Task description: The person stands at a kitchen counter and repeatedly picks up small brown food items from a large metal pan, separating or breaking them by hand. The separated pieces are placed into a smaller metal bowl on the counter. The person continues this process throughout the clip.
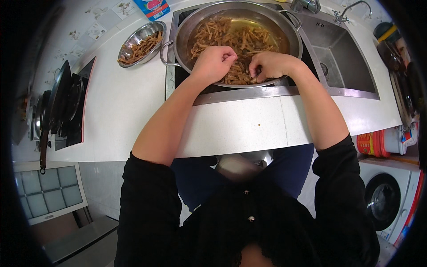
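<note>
A wide stainless steel pan [238, 86] with two loop handles holds many brown food strips [245, 38] in a shallow yellowish liquid. Over the pan's near left side, my left hand [217, 61] has its fingertips pinched together; whether something small is between them is hidden. My right hand [272, 65] reaches in at the near right, its thumb and fingers bent down among the strips by the rim. I cannot tell whether it grips one. To the left of the pan, a smaller metal bowl [141, 41] leans with more brown strips inside.
The pan rests on a black hob [181, 78] set in a white countertop [233, 123]. A steel sink [343, 56] with taps [342, 15] adjoins on the right. A blue package [153, 8] stands behind the bowl. Dark pans [61, 96] are at far left, a washing machine [383, 197] at lower right.
</note>
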Demonstrator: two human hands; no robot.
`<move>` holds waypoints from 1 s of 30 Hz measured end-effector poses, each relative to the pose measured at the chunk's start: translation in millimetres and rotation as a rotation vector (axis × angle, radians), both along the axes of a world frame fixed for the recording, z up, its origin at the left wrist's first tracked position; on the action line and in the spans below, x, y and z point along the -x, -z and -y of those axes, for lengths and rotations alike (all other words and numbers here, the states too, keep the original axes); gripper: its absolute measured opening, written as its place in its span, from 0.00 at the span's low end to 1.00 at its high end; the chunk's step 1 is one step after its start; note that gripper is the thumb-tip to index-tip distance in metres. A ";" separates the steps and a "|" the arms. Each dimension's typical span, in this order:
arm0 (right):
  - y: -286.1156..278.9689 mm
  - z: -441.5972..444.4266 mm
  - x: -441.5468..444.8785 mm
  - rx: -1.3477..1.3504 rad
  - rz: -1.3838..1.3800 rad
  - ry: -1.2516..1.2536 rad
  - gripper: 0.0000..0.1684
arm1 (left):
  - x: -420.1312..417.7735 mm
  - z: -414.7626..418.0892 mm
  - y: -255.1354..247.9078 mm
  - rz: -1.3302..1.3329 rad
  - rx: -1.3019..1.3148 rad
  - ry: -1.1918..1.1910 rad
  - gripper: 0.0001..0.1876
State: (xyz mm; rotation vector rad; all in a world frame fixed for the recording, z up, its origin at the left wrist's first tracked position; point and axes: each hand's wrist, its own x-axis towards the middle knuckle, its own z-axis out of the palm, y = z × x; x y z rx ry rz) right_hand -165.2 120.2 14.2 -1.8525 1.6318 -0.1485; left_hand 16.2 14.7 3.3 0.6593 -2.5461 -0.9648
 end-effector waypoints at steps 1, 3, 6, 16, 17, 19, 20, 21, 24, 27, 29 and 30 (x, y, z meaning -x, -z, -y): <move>1.2 0.6 5.3 0.026 0.034 0.018 0.09 | 0.2 -0.7 -1.4 0.003 -0.003 0.002 0.08; 3.9 4.1 14.3 0.075 0.166 0.127 0.07 | 0.5 2.2 3.4 -0.062 -0.041 0.005 0.08; -3.7 7.1 16.1 0.100 0.424 0.349 0.08 | 1.3 9.0 6.5 -0.141 -0.192 0.000 0.08; -9.6 11.3 -0.9 0.135 0.901 0.395 0.08 | 5.6 -2.9 -13.2 -0.308 -0.817 -0.043 0.09; -9.6 12.4 -2.2 0.139 0.909 0.392 0.08 | 5.7 -2.6 -13.3 -0.313 -0.821 -0.072 0.09; -10.0 13.1 -5.2 0.142 0.921 0.387 0.08 | 6.7 -2.9 -12.2 -0.354 -0.861 -0.108 0.09; -9.4 12.6 -5.8 0.157 0.882 0.384 0.09 | 6.6 -2.6 -11.8 -0.374 -0.881 -0.126 0.08; -8.3 11.5 -5.5 0.170 0.841 0.382 0.09 | 7.1 -2.5 -11.0 -0.372 -0.881 -0.119 0.09; -6.4 12.3 -5.6 0.188 0.794 0.382 0.10 | 6.8 -0.7 -8.7 -0.362 -0.873 -0.083 0.09; -7.2 13.1 -4.1 0.161 0.844 0.395 0.10 | 5.3 2.6 -6.9 -0.358 -0.867 -0.037 0.09; -7.7 12.6 -3.0 0.140 0.858 0.436 0.10 | 5.9 3.5 -5.4 -0.368 -0.884 -0.027 0.09; -9.0 12.0 -2.9 0.135 0.844 0.473 0.10 | 6.9 3.2 -4.6 -0.367 -0.892 -0.024 0.09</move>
